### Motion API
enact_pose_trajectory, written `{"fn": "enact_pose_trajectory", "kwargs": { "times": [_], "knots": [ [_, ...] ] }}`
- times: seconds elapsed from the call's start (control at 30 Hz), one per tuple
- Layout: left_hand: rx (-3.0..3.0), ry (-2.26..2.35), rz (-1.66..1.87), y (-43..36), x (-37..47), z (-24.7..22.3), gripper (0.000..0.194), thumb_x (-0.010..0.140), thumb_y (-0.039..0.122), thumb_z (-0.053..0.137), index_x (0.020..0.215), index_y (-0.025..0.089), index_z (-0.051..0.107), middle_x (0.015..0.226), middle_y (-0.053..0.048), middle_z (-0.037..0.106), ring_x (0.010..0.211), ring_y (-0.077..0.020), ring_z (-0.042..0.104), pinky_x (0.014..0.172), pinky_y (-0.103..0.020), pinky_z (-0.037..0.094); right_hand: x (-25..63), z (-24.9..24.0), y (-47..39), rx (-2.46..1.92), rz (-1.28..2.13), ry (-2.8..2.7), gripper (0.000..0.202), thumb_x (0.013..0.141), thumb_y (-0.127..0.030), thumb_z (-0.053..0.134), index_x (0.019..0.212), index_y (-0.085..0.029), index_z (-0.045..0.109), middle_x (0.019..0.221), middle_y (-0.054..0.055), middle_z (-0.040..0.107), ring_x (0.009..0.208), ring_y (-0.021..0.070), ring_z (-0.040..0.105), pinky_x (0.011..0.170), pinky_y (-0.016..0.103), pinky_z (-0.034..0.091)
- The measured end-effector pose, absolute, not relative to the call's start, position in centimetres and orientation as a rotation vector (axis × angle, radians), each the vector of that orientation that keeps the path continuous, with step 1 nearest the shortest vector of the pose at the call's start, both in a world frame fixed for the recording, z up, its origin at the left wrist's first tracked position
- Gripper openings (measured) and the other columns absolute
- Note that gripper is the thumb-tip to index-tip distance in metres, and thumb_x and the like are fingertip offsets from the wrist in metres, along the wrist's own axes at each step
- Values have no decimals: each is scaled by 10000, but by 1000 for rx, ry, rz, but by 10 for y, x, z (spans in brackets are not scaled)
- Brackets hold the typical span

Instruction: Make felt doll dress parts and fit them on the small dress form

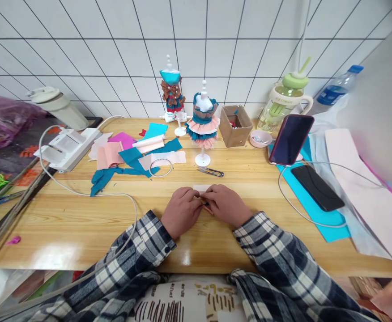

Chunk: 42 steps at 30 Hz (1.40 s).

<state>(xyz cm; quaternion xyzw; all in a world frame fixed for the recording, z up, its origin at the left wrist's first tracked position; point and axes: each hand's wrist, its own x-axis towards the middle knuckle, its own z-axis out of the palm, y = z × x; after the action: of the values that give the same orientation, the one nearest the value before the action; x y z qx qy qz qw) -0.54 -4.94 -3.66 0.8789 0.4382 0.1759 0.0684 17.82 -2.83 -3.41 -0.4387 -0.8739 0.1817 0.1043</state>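
Observation:
My left hand (pixel 183 211) and my right hand (pixel 228 206) meet over the table just below the thread snips (pixel 212 172). Both have their fingers closed on a small pale pink strip of crepe paper or cloth (pixel 202 188), whose flat end shows beyond the fingertips. A bit of peach and dark material peeks out below the fingers, mostly hidden. Behind the snips stands a small white dress form in a ruffled teal and peach dress (pixel 202 127). Farther back is a second dress form in turquoise, brown and red (pixel 172 91).
Left of centre lie teal, peach and magenta scraps (pixel 132 156) with a thin ring (pixel 160 168). A cardboard box (pixel 229 132), a pink dish (pixel 261 139), a propped phone (pixel 290 141) and a flat phone (pixel 317 188) are to the right. A white cable (pixel 91 194) crosses left.

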Motion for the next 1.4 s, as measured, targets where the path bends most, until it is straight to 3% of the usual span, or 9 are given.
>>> {"fn": "enact_pose_trajectory", "kwargs": {
  "times": [0.23, 0.47, 0.6, 0.73, 0.87, 0.97, 1.13, 1.4],
  "knots": [
    [2664, 1304, 462, -47, -4, -34, 179, 874, 222, 505, 831, 209, 678, 848, -44, 655, 917, -201, 536, 957, -429, 370, 184, -36, -32, -1341, 559, -2493, 242, 912, -244, 469, 1000, -199, 690, 952, 55, 645, 925, 165, 528, 859, 295, 386],
    [2631, 1372, 427, -49, -5, -34, 150, 866, 231, 525, 832, 221, 671, 850, -24, 662, 933, -195, 549, 1040, -462, 283, 180, -28, -39, -1314, 442, -2613, 277, 900, -383, 494, 932, -199, 698, 888, 62, 614, 869, 182, 491, 829, 318, 383],
    [2621, 1373, 448, -50, -5, -32, 156, 868, 219, 534, 842, 247, 685, 842, -13, 674, 934, -190, 556, 1041, -480, 255, 179, -27, -39, -1337, 396, -2652, 231, 899, -341, 515, 936, -202, 695, 912, 66, 618, 885, 188, 484, 835, 317, 380],
    [2619, 1353, 479, -50, -7, -35, 170, 881, 221, 531, 853, 257, 695, 840, -10, 683, 911, -184, 564, 994, -449, 288, 178, -28, -40, -1378, 390, -2661, 232, 919, -302, 489, 929, -228, 708, 879, 58, 631, 860, 189, 494, 807, 310, 385],
    [2584, 1404, 447, -50, -7, -38, 179, 892, 260, 526, 974, 230, 682, 843, -35, 686, 859, -188, 572, 847, -388, 366, 176, -29, -42, -1463, 413, -2592, 204, 908, -298, 514, 898, -233, 707, 868, 53, 634, 874, 192, 506, 786, 298, 386],
    [2563, 1433, 393, -51, -6, -38, 196, 903, 281, 510, 926, 233, 699, 827, -39, 675, 844, -193, 564, 778, -371, 371, 176, -31, -42, -1494, 432, -2540, 174, 903, -285, 527, 920, -239, 694, 858, 42, 634, 877, 186, 507, 790, 290, 382],
    [2576, 1424, 389, -51, -5, -34, 200, 901, 290, 509, 884, 243, 703, 867, -37, 662, 905, -203, 547, 817, -384, 364, 175, -32, -42, -1481, 456, -2547, 191, 913, -257, 508, 914, -224, 696, 841, 50, 627, 878, 183, 504, 815, 290, 372],
    [2538, 1463, 329, -50, -5, -36, 193, 891, 295, 521, 873, 215, 696, 801, -41, 656, 804, -193, 549, 764, -366, 383, 174, -32, -42, -1430, 406, -2567, 200, 917, -224, 491, 870, -208, 685, 834, 44, 628, 853, 179, 497, 806, 290, 370]
  ]
}}
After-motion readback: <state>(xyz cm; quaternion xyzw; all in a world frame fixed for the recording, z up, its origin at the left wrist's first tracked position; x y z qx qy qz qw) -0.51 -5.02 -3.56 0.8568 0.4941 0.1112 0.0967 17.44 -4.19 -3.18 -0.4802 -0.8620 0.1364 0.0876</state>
